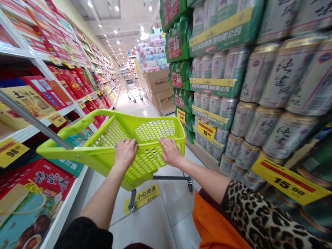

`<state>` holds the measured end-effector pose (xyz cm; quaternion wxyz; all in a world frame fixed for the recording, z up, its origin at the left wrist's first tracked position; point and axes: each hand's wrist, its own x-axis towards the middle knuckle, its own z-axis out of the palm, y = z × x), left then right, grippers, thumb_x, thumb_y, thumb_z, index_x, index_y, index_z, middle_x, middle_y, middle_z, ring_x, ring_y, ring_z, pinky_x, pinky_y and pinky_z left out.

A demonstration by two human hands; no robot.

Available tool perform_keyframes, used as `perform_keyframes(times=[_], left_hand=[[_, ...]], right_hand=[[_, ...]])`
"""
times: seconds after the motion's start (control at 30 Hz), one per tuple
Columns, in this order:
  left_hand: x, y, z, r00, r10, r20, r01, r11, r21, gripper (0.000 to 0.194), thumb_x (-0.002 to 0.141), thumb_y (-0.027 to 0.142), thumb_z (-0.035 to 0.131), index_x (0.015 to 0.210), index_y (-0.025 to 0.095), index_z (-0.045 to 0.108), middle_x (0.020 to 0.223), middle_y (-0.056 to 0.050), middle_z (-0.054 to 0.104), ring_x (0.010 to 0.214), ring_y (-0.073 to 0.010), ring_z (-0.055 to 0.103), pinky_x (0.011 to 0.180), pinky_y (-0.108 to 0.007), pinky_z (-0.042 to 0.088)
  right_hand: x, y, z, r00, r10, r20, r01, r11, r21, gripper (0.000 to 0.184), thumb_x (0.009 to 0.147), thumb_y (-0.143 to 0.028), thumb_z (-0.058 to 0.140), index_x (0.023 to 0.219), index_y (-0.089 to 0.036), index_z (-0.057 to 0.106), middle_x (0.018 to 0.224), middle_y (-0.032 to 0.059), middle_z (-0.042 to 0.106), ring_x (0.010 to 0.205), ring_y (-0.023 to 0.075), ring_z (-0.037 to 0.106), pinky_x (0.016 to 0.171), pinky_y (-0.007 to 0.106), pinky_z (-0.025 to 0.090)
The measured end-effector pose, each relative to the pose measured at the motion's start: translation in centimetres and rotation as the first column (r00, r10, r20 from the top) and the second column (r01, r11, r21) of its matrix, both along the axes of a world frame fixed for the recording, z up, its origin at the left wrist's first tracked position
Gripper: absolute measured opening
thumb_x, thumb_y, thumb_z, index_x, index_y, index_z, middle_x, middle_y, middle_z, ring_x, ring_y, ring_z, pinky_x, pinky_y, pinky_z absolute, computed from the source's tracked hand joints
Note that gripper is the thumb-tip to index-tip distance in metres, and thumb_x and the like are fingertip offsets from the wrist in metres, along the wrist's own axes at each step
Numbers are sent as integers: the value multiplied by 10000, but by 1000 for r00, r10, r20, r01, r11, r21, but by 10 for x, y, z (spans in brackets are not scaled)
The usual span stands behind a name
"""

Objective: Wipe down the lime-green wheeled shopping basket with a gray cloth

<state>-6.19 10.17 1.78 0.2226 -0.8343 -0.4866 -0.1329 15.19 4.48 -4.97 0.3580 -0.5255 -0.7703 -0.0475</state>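
Note:
A lime-green plastic shopping cart [148, 155] stands crosswise in front of me, its basket with lattice walls and its handle end toward the left shelf. My left hand [126, 153] is closed over the near rim, about the middle of the cart's side. Farther right on that same rim, my right hand [170, 150] is closed as well, fingers hooked over the edge. The inside of the basket shows only in part, and no goods are visible there. Below it, a caster wheel [131, 205] rests by a yellow floor sticker [144, 197].
Shelves with red gift boxes [50, 197] line the left side. On the right rise stacked beer cans [280, 74] and green-wrapped packs [178, 42] with yellow price tags [206, 130]. Ahead stand cardboard cartons [160, 87] and another cart [133, 89] in the aisle.

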Motion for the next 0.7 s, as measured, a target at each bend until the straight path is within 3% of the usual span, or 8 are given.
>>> perform_keyframes(times=[0.13, 0.2, 0.33, 0.5, 0.6, 0.7], left_hand=[[60, -7, -13, 993, -114, -10, 114, 992, -63, 279, 870, 287, 412, 1040, 143, 578, 983, -110, 641, 967, -246, 534, 880, -378, 389], [77, -10, -15, 987, -160, 7, 160, 984, -78, 254, 867, 279, 423, 1031, 156, 572, 993, -101, 635, 972, -235, 530, 882, -366, 389], [63, -9, -9, 973, -230, 17, 230, 967, -105, 283, 880, 302, 402, 1076, 173, 560, 1035, -93, 632, 998, -221, 526, 894, -351, 393], [22, -8, 2, 996, -77, 34, 79, 994, -78, 351, 897, 344, 331, 1071, 164, 576, 1043, -102, 636, 988, -241, 537, 878, -365, 404], [33, -14, 1, 999, -29, 45, 33, 996, -78, 331, 892, 313, 333, 1041, 154, 582, 1019, -110, 638, 994, -246, 535, 888, -374, 401], [64, -18, -6, 992, -107, 62, 113, 987, -115, 310, 888, 286, 346, 1045, 143, 572, 1018, -113, 630, 1012, -236, 530, 920, -367, 393]], right_hand=[[2, 1, 0, 1000, -11, 6, 11, 1000, 10, 650, 719, -138, 451, 1359, -64, 365, 1361, 145, 449, 1289, 243, 326, 1099, 438, 159], [5, 1, 0, 1000, -13, 15, 12, 1000, 10, 651, 716, -131, 451, 1357, -60, 367, 1360, 145, 448, 1288, 243, 326, 1100, 438, 157], [13, 0, -1, 999, 5, 49, -6, 1000, 14, 655, 712, -120, 452, 1359, -63, 363, 1366, 146, 441, 1292, 238, 317, 1095, 438, 167], [12, -3, -2, 1000, -2, 28, 2, 1000, 13, 656, 721, -140, 461, 1364, -66, 357, 1373, 151, 435, 1302, 240, 309, 1098, 442, 155], [6, -3, -2, 999, -27, -30, 27, 1000, 14, 654, 732, -178, 473, 1365, -62, 356, 1360, 159, 449, 1295, 242, 326, 1097, 444, 150], [4, -2, 0, 997, -23, -70, 23, 1000, 2, 644, 754, -233, 478, 1366, -72, 357, 1353, 156, 460, 1285, 247, 345, 1093, 452, 156]])
